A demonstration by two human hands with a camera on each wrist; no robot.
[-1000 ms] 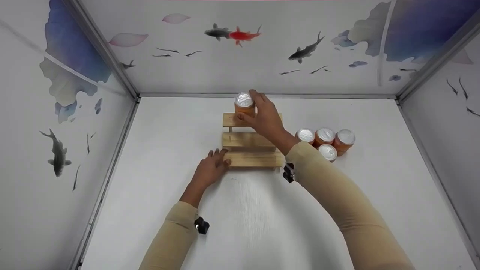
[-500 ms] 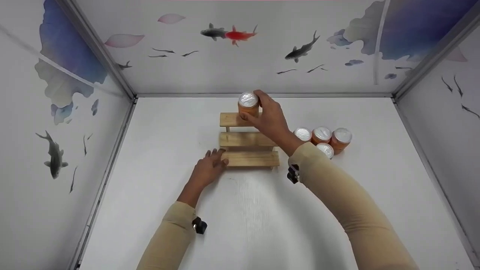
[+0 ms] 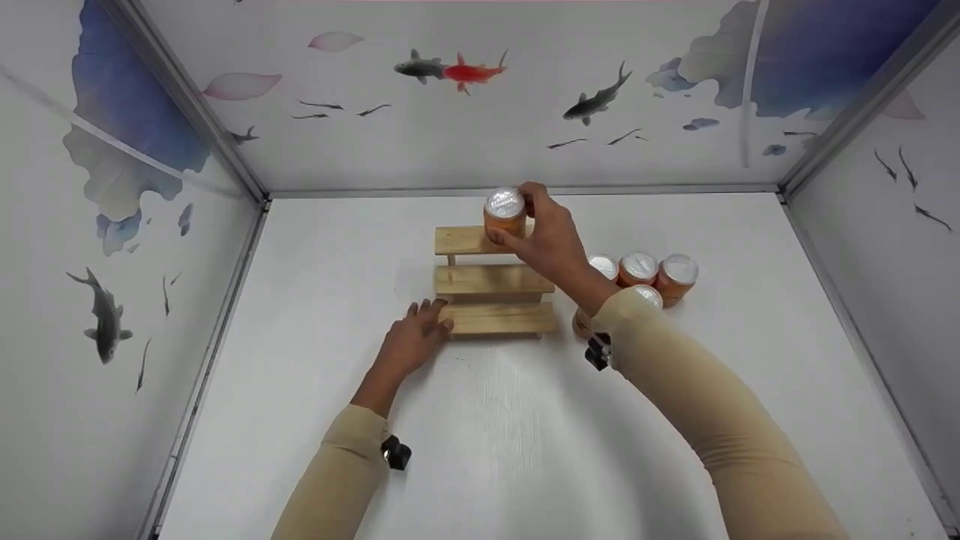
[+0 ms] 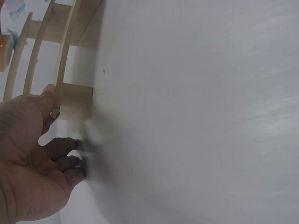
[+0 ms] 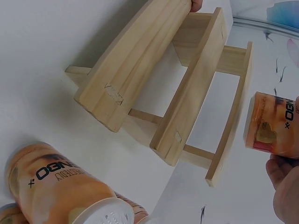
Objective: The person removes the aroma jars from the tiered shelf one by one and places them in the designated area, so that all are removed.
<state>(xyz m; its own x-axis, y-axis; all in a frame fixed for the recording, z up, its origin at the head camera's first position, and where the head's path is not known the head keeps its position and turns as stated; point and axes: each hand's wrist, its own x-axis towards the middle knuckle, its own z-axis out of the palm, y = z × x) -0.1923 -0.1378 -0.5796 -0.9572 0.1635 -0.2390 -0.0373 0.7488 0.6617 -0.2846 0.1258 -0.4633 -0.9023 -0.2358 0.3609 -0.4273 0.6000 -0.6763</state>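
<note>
A three-step wooden stand (image 3: 495, 319) sits on the white table. At the left end of its lowest step, my left hand (image 3: 412, 341) grips the board; the left wrist view shows thumb and index finger (image 4: 49, 100) at the board's end, the other fingers curled near the table. My right hand (image 3: 555, 240) holds an orange can (image 3: 504, 221) with a silvery lid, upright, close over the top step. Thumb and fingers lie on opposite sides of the can. In the right wrist view that can (image 5: 271, 123) shows beyond the top board, and the hand covers part of it.
Several similar cans (image 3: 677, 281) stand grouped right of the stand, partly hidden by my right forearm. One can (image 5: 60, 182) is near the stand's right end in the right wrist view. White walls with painted fish (image 3: 472, 73) enclose the table at back and sides.
My right hand and the can have moved right along the top step. The left hand keeps its place on the lowest step. The whole head view has drifted slightly.
</note>
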